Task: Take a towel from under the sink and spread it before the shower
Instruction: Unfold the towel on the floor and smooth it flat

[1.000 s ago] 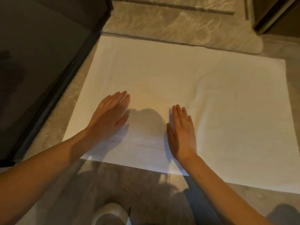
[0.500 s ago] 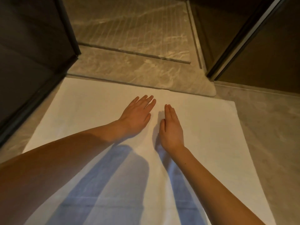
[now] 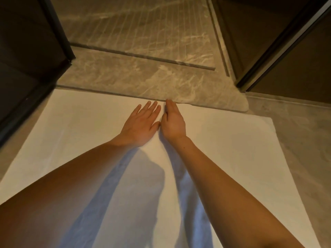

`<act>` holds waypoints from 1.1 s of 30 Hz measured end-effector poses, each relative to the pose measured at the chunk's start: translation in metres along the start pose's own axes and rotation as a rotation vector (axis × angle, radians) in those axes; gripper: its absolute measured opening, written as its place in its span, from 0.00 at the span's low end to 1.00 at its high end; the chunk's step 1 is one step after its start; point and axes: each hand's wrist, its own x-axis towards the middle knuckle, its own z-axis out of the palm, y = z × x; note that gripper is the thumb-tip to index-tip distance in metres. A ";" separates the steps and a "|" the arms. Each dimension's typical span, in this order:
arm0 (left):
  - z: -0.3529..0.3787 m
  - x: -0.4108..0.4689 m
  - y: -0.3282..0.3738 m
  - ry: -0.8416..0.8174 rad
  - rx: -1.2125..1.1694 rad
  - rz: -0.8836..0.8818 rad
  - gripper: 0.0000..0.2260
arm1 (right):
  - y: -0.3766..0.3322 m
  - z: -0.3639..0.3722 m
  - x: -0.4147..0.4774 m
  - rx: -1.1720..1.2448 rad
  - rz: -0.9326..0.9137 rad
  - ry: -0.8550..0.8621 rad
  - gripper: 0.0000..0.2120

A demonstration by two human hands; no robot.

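Black framing and dark glass make up the shower panel (image 3: 26,59) at the far left, its bottom rail just beside the white towel (image 3: 232,149). The towel is laid flat on the grey floor (image 3: 304,140), its far edge along the shower's marble threshold (image 3: 143,81). The left hand (image 3: 139,125) is pressed palm-down near that edge, the grip slack, fingers straight and slightly spread. Just beside it, the right hand (image 3: 172,122) is set down with fingers straight and together, nothing gripped, fingertips at the towel's far edge. A dark door frame (image 3: 279,47) is seen at the right. The towel's near edge is cut off by the picture, and its middle is partly covered by both forearms and their shadows.
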 end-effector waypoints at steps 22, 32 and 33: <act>0.002 0.003 -0.003 0.056 -0.006 0.032 0.27 | 0.182 -0.118 -0.028 -0.537 0.195 0.051 0.28; -0.017 -0.023 0.033 0.058 -0.066 0.021 0.29 | 0.067 -0.083 -0.047 -0.119 0.211 0.180 0.24; -0.014 -0.036 0.042 0.072 -0.049 0.083 0.30 | 0.043 -0.063 -0.057 -0.040 0.144 0.178 0.23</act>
